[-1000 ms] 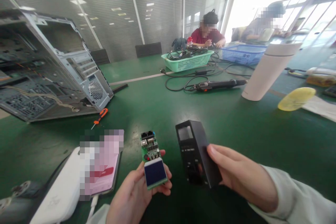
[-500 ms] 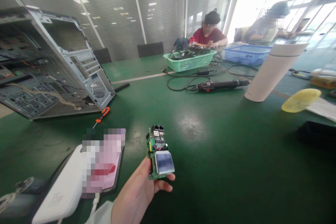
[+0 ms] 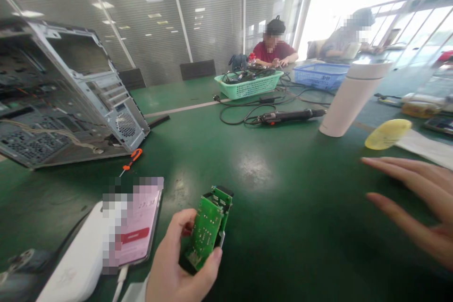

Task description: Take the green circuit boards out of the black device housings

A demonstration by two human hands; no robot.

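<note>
In the head view, the left hand [image 3: 175, 259] grips the circuit board [image 3: 205, 229] between thumb and fingers, holding it tilted above the tabletop [image 3: 283, 217], to the right of the phone [image 3: 150, 222]. The right hand [image 3: 424, 203], partly cut off by the right edge, is spread and holds nothing visible, near the yellow object [image 3: 388, 134]; the bottle [image 3: 345, 101] stands farther back, beyond the board.

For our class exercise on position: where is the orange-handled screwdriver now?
In the head view's left half, the screwdriver lies on the green table, between the open computer case and the phone.
</note>
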